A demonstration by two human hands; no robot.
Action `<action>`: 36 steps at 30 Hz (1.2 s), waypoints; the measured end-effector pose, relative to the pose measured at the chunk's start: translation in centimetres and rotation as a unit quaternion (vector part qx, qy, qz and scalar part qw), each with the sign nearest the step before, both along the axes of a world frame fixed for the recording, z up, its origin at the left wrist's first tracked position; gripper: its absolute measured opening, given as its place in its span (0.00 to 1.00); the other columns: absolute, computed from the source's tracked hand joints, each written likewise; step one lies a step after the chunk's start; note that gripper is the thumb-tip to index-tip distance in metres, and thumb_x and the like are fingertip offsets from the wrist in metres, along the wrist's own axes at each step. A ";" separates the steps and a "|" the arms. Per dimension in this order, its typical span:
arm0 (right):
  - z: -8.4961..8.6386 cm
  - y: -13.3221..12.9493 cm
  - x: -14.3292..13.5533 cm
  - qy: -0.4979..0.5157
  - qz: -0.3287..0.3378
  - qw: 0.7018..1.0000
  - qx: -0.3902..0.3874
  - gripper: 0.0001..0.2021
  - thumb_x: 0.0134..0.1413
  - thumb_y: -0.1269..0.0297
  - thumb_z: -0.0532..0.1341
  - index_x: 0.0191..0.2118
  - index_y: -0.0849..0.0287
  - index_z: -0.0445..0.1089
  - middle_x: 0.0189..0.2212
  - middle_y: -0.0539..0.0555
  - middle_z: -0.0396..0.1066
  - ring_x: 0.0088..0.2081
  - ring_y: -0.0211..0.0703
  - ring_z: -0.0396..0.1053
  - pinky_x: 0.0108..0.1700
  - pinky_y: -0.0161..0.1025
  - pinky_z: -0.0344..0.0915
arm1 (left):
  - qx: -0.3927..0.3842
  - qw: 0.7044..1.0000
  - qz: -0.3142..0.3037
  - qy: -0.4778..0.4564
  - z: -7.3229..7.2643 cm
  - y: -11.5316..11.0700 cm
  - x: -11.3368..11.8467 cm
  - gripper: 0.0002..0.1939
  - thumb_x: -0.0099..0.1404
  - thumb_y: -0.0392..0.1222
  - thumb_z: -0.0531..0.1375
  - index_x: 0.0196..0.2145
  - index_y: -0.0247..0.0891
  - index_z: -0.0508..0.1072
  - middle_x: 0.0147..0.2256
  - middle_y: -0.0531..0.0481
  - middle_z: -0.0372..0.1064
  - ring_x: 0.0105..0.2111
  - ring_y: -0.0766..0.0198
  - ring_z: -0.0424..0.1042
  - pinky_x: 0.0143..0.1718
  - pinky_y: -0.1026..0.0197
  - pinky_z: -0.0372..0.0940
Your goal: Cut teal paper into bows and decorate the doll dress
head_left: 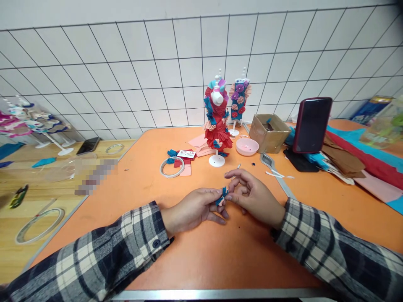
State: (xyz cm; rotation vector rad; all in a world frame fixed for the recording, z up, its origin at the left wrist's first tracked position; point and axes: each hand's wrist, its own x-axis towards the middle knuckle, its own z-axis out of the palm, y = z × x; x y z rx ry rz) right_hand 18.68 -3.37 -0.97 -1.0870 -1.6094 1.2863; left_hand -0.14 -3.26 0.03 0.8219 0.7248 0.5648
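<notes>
My left hand (pixel 201 207) pinches a small gathered piece of blue and peach crepe paper (pixel 222 197) between thumb and fingers. On its right side my right hand (pixel 253 195) touches the same piece with thumb and fingertips, its index finger raised and bent. Beyond the hands stands a small white mannequin wearing a red crepe paper dress (pixel 217 134) with blue and peach trim. A roll of double-sided tape (pixel 172 167) lies left of it, beside red, blue and peach paper scraps (pixel 186 163). A pink bowl (pixel 247 147) sits to the right.
Behind stands a second dressed mannequin (pixel 239 100), next to a cardboard box (pixel 270 133). Scissors (pixel 267 161) lie in front of the box. A phone (pixel 312 126) stands upright at right by colored paper sheets (pixel 371 163). A wooden table (pixel 19 176) adjoins at left, holding another tape roll (pixel 40 226).
</notes>
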 end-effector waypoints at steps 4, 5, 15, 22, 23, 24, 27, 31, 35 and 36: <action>0.2 0.2 0.0 -0.015 0.044 0.995 0.093 0.07 0.52 0.62 0.63 0.36 0.58 0.72 0.37 0.55 0.70 0.29 0.36 0.69 0.27 0.34 0.68 | -0.001 1.000 -0.012 -0.002 0.0 0.3 -0.2 0.14 0.59 0.47 0.64 0.28 0.31 0.70 0.23 0.53 0.61 0.27 0.63 0.70 0.34 0.59 0.67; 0.2 0.3 0.0 -0.011 0.034 0.992 0.120 0.06 0.52 0.62 0.63 0.34 0.58 0.73 0.38 0.56 0.71 0.34 0.40 0.70 0.32 0.35 0.70 | -0.004 1.000 -0.017 -0.002 -0.1 0.5 -0.2 0.15 0.59 0.48 0.64 0.29 0.31 0.70 0.22 0.53 0.61 0.27 0.64 0.70 0.33 0.59 0.68; 0.1 0.3 -0.2 -0.005 -0.035 0.998 -0.055 0.12 0.51 0.56 0.63 0.33 0.58 0.62 0.15 0.40 0.54 0.13 0.27 0.49 0.13 0.26 0.48 | 0.234 0.962 0.021 0.138 0.1 0.8 -0.2 0.22 0.55 0.57 0.65 0.35 0.33 0.74 0.31 0.48 0.69 0.33 0.62 0.68 0.34 0.61 0.64; -0.1 0.1 0.2 0.093 0.031 0.995 -0.035 0.20 0.54 0.59 0.61 0.53 0.53 0.67 0.45 0.55 0.65 0.25 0.31 0.65 0.20 0.30 0.66 | 0.249 0.962 -0.018 0.110 0.3 1.0 -0.7 0.16 0.58 0.51 0.64 0.31 0.33 0.73 0.27 0.51 0.68 0.30 0.66 0.65 0.36 0.62 0.60; -0.2 0.1 0.2 0.096 0.044 0.994 -0.026 0.17 0.54 0.59 0.61 0.49 0.55 0.70 0.46 0.55 0.64 0.26 0.32 0.66 0.20 0.30 0.67 | 0.250 0.962 -0.028 0.101 0.3 0.9 -0.7 0.16 0.58 0.51 0.64 0.32 0.33 0.73 0.29 0.50 0.69 0.31 0.65 0.66 0.37 0.62 0.60; -0.3 0.2 0.3 0.094 0.052 0.994 -0.020 0.14 0.55 0.59 0.60 0.45 0.57 0.73 0.45 0.56 0.65 0.27 0.33 0.66 0.20 0.30 0.66 | 0.257 0.961 -0.033 0.094 0.3 0.8 -0.7 0.16 0.58 0.51 0.65 0.34 0.33 0.73 0.32 0.49 0.69 0.34 0.64 0.66 0.39 0.61 0.60; -0.4 0.4 0.3 0.092 0.027 0.995 -0.017 0.11 0.54 0.57 0.61 0.37 0.59 0.74 0.45 0.56 0.65 0.28 0.34 0.65 0.19 0.28 0.63 | 0.283 0.953 -0.012 0.104 0.1 0.6 -0.4 0.23 0.55 0.51 0.67 0.44 0.35 0.71 0.38 0.47 0.69 0.38 0.61 0.67 0.41 0.60 0.61; -0.5 0.5 0.1 0.097 0.002 0.994 -0.044 0.10 0.53 0.56 0.62 0.36 0.57 0.72 0.45 0.54 0.65 0.26 0.32 0.61 0.17 0.28 0.56 | 0.299 0.942 0.036 0.146 -0.3 0.6 -0.1 0.20 0.56 0.51 0.66 0.42 0.35 0.72 0.38 0.46 0.71 0.38 0.60 0.69 0.41 0.60 0.62; -0.3 0.4 -0.2 0.087 0.023 0.994 -0.054 0.09 0.52 0.58 0.63 0.38 0.57 0.71 0.37 0.51 0.65 0.22 0.29 0.57 0.19 0.28 0.53 | 0.309 0.932 0.034 0.185 -0.3 0.7 0.0 0.13 0.59 0.48 0.63 0.36 0.35 0.74 0.34 0.48 0.72 0.35 0.62 0.69 0.37 0.62 0.62; -0.2 0.3 -0.1 0.087 0.024 0.994 -0.054 0.10 0.51 0.59 0.64 0.38 0.57 0.71 0.36 0.50 0.65 0.22 0.29 0.56 0.20 0.28 0.53 | 0.312 0.929 0.033 0.195 -0.2 0.6 0.0 0.12 0.59 0.48 0.63 0.34 0.35 0.74 0.33 0.49 0.72 0.33 0.63 0.68 0.35 0.63 0.61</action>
